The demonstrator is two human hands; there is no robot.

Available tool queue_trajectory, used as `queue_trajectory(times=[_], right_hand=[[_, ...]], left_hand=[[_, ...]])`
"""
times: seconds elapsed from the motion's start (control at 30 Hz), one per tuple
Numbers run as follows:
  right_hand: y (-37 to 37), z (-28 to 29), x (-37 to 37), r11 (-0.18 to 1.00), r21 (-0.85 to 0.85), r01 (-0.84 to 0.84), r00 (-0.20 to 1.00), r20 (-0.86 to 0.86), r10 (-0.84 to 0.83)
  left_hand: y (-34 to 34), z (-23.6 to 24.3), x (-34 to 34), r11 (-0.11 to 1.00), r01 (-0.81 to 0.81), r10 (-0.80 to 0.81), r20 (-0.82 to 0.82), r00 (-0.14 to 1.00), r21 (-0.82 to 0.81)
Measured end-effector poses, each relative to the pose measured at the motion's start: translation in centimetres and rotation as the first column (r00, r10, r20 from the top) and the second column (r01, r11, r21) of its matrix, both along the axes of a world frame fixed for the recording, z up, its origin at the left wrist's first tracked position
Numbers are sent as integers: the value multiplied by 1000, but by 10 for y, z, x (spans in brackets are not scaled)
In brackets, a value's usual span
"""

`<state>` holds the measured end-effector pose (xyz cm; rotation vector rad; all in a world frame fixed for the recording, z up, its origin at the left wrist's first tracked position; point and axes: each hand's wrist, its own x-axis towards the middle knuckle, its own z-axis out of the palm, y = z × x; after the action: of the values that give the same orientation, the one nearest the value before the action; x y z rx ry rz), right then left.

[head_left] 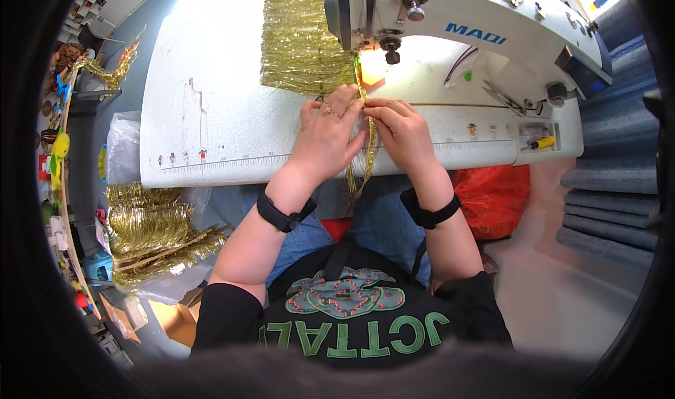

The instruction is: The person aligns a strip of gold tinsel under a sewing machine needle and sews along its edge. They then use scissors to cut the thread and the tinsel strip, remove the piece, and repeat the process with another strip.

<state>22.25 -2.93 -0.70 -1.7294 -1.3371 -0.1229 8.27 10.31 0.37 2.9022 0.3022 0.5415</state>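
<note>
A gold tinsel fringe [299,40] lies on the white sewing table [232,128], its right edge running up to the needle area of a white sewing machine [436,12]. My left hand [323,137] rests on the fringe's near corner, fingers stretched out and thumb apart. Just right of it, my right hand [404,133] pinches a narrow gold ribbon [370,146] between thumb and fingers. From there the ribbon leads up toward the needle and hangs down over the table's front edge. The machine head hides the needle itself.
Scissors [508,98] lie under the machine arm, near a tray holding a yellow-handled screwdriver [541,143]. More gold fringe [151,223] hangs left of the table over clear plastic. A red bag [492,198] stands below at right, with blue curtains [608,160] beyond.
</note>
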Motion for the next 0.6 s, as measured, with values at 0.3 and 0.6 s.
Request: queue_trajectory(times=[0.3,0.6], right_hand=[[1,1,-2,1000,7,30,990,137,-30],[1,-2,-2,999,-25,31,987,159,-27]], left_hand=[[1,2,-5,990,22,-22,-8,1000,139],[9,8,-3,986,-12,21,-46,999,167]])
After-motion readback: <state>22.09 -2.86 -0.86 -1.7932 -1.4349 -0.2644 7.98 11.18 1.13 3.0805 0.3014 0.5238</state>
